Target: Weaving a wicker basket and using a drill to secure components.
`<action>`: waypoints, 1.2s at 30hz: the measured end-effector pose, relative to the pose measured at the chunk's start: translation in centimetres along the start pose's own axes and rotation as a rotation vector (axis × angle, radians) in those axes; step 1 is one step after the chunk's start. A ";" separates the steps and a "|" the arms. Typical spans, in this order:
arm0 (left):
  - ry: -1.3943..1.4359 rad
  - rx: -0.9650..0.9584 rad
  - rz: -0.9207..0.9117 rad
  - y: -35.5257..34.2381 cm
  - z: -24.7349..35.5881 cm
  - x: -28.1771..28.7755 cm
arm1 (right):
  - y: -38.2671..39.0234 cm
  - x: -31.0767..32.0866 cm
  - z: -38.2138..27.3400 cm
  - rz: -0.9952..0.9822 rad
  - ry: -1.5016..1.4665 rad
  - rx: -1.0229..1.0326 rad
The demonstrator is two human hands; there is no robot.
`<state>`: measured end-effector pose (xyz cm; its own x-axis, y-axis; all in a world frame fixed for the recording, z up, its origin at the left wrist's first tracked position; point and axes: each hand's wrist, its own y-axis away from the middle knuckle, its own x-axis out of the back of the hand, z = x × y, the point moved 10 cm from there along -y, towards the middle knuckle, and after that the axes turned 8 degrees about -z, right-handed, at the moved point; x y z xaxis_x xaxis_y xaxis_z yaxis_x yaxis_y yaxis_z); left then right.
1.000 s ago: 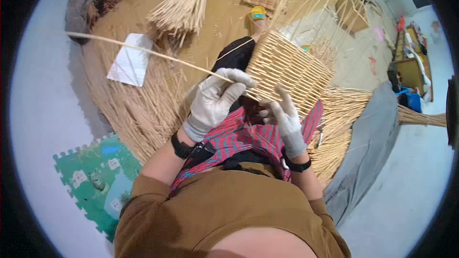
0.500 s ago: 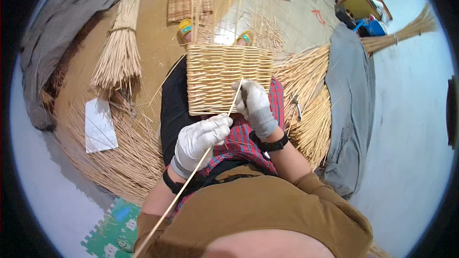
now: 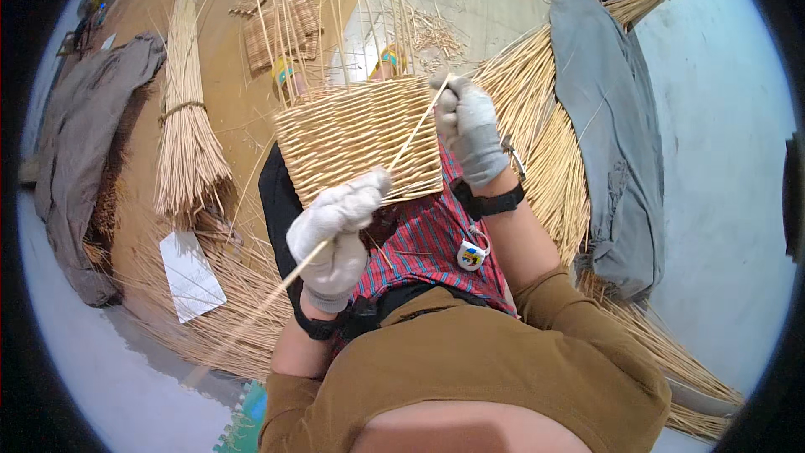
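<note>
A pale wicker rod [image 3: 412, 139] runs diagonally between my two gloved hands. My left hand [image 3: 335, 226], in a white glove, is closed around its middle, and the long tail trails off blurred to the lower left. The rod's tip is pinched in my right hand [image 3: 470, 122], beside the upper right corner of the woven wicker panel [image 3: 356, 138]. That panel leans across my lap, tilted, with several long upright stakes [image 3: 369, 13] rising from its far edge. Red checked cloth [image 3: 411, 243] covers my lap, and a small white tape measure [image 3: 471, 256] lies on it.
Loose wicker rods [image 3: 553, 143] lie in a thick heap at the right beside a grey cloth [image 3: 604, 143]. A tied bundle [image 3: 189, 151] and a white paper sheet [image 3: 191, 278] are at the left. Woven pieces [image 3: 281, 29] and cut scraps [image 3: 432, 33] lie beyond my feet.
My hands have moved apart along the rod, the right one up and to the right, the left one down and to the left. The panel has turned and tilted. The whole view has shifted.
</note>
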<state>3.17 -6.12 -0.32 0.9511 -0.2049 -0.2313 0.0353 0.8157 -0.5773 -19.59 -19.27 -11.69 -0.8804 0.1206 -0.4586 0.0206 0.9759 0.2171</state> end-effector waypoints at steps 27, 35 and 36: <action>0.001 0.615 0.565 -3.0 -15.3 19.4 | 0.5 -12.5 0.6 -0.485 1.729 0.766; -1.115 0.161 0.084 -18.8 -13.3 14.1 | 0.0 -13.6 2.1 -0.364 1.827 0.709; -1.471 -0.065 -0.049 -20.0 -12.9 10.9 | 0.0 -13.9 2.6 -0.386 1.846 0.680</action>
<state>8.91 -31.63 -1.36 0.4002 0.5230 0.7525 0.1002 0.7912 -0.6032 -6.11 -20.44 -7.57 -0.2076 0.0628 0.9762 -0.5018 0.8498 -0.1614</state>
